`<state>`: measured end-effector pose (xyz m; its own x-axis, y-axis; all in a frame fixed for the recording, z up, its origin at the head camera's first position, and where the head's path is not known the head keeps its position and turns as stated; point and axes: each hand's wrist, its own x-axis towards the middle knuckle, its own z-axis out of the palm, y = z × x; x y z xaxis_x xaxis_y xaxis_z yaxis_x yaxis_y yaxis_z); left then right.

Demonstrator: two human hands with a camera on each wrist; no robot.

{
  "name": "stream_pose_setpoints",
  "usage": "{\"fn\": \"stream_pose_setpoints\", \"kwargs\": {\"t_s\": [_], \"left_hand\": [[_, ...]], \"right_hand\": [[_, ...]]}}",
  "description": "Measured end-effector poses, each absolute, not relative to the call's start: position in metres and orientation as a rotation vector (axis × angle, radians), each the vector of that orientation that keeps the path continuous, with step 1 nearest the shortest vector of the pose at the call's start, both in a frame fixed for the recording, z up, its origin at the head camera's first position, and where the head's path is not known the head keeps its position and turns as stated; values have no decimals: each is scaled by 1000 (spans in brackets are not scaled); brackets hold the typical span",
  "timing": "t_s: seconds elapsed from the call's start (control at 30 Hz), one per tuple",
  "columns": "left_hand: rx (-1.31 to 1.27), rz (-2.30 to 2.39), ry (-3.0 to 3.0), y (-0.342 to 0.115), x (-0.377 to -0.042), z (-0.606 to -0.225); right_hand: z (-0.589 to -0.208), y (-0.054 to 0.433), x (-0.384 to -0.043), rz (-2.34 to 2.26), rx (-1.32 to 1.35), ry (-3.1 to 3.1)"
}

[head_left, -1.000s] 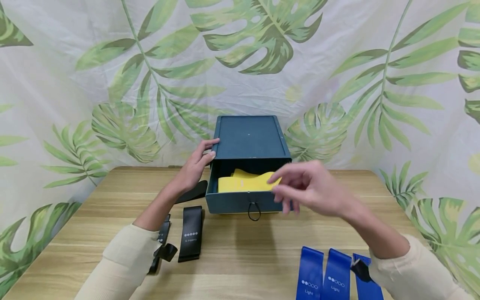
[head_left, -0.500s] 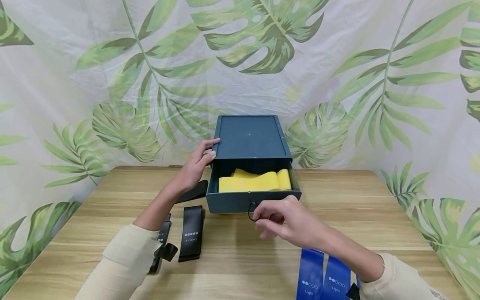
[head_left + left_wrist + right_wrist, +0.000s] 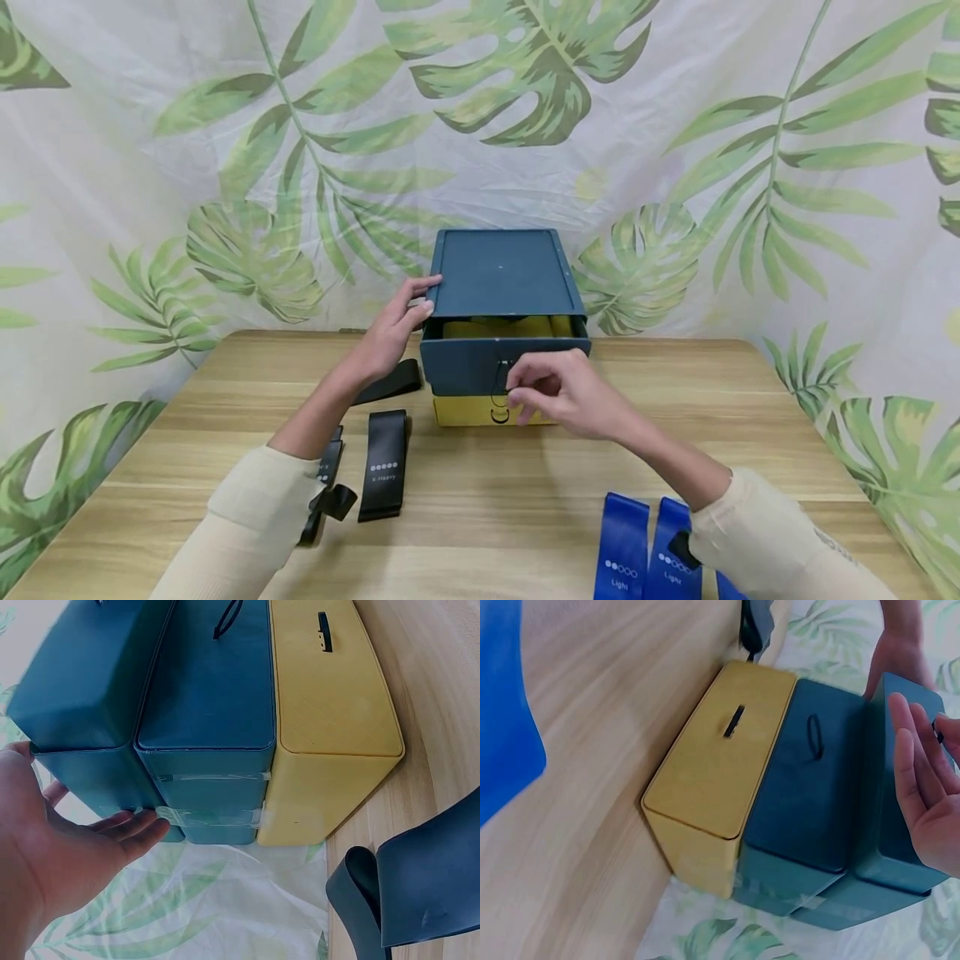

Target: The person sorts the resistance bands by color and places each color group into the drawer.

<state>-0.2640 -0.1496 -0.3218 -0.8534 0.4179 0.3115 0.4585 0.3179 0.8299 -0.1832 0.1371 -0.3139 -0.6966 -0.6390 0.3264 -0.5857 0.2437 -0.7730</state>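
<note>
A stack of small drawers stands at the back of the table, with two dark blue units over a yellow drawer point(image 3: 461, 412). The top blue drawer point(image 3: 461, 367) sticks partly out of its case point(image 3: 498, 271). Inside it, yellow bands point(image 3: 495, 327) show as a narrow strip under the top. My right hand point(image 3: 558, 392) is at the drawer's front, its thumb and a finger pinching the black loop pull point(image 3: 938, 733). My left hand point(image 3: 393, 332) rests on the left side of the case, fingers extended along it, as the left wrist view also shows.
Black resistance bands, one flat band point(image 3: 384, 467) printed X-Heavy and another point(image 3: 393, 382) beside the stack, lie on the left. Blue bands point(image 3: 621, 546) marked Light lie at front right. A leaf-print cloth point(image 3: 480, 167) hangs close behind the table point(image 3: 480, 517).
My right hand has come down from above the bands to the loop pull. The top drawer has slid inward, covering most of the yellow bands and uncovering the yellow drawer below. My left hand stays put.
</note>
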Motion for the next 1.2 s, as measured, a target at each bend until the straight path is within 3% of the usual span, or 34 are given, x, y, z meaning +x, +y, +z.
{"fn": "stream_pose_setpoints", "kwargs": {"t_s": [0.27,0.47,0.77,1.2], "left_hand": [[-840,-1611,-2506,-149,-263,-324],[-844,-1610,-2504,-148,-263,-324],[-843,-1628,-2501,-149,-263,-324],[-844,-1628,-2494,-149,-264,-322]], "right_hand": [[-318,132,-211,-1521,-1043,2504],[-335,131,-199,-1635,-1100,2525],[-375,130,-193,-1206,-1001,2538],[-372,130,-198,-1349,-986,2437]]}}
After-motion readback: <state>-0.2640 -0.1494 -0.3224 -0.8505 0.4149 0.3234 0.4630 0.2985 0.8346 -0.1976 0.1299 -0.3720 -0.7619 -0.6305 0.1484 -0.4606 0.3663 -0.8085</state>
